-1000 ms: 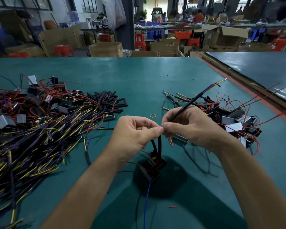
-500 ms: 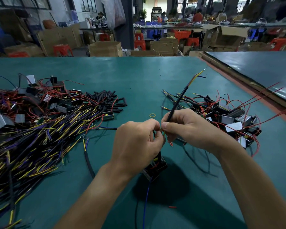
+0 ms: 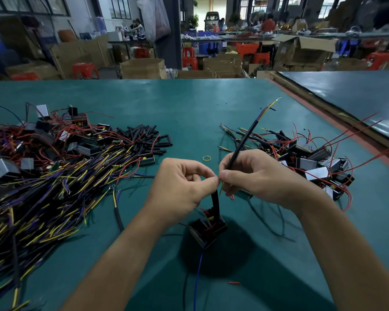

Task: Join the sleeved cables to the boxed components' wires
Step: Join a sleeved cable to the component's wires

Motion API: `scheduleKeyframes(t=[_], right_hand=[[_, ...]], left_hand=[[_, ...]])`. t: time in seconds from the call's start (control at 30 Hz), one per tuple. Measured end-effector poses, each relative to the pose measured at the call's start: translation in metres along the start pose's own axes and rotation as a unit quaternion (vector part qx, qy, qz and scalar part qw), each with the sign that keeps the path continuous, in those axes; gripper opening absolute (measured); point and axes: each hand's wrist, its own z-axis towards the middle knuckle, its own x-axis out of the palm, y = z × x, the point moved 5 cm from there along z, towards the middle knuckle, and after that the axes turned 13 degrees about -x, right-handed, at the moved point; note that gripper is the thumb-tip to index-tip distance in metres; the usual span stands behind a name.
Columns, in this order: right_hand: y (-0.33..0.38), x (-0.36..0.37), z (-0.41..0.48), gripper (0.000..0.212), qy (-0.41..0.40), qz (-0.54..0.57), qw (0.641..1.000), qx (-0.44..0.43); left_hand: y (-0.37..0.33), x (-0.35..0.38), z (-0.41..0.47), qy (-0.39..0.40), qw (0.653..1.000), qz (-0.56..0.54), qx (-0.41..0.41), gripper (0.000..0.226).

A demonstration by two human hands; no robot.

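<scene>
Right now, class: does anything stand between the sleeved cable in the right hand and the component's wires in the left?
Nothing visible does. The right hand pinches the sleeved cable, the left hand pinches the wires of the boxed component; the hands almost touch.

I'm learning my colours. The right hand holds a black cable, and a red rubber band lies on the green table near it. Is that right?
Not quite. The rubber band is yellow, not red, as the head view shows. The rest holds: the right hand holds a black cable, and the band lies on the green table near it.
</scene>
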Motion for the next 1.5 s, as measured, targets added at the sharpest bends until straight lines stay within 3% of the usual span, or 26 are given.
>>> scheduleKeyframes(t=[0.43, 1.17, 1.4, 1.5], right_hand=[[0.011, -0.004, -0.008, 0.014, 0.037, 0.037, 0.999, -0.01], [0.016, -0.001, -0.007, 0.012, 0.056, 0.019, 0.997, -0.057], [0.019, 0.003, -0.01, 0.014, 0.092, 0.017, 0.993, -0.073], [0.018, 0.003, -0.01, 0.014, 0.092, 0.007, 0.993, -0.069]], left_hand=[[0.0, 0.002, -0.004, 0.116, 0.987, -0.068, -0.089, 0.01], [-0.002, 0.002, -0.007, 0.171, 0.974, -0.057, -0.138, 0.016], [-0.002, 0.005, -0.011, 0.228, 0.953, -0.074, -0.186, 0.012], [-0.002, 0.006, -0.011, 0.211, 0.959, -0.069, -0.174, 0.01]])
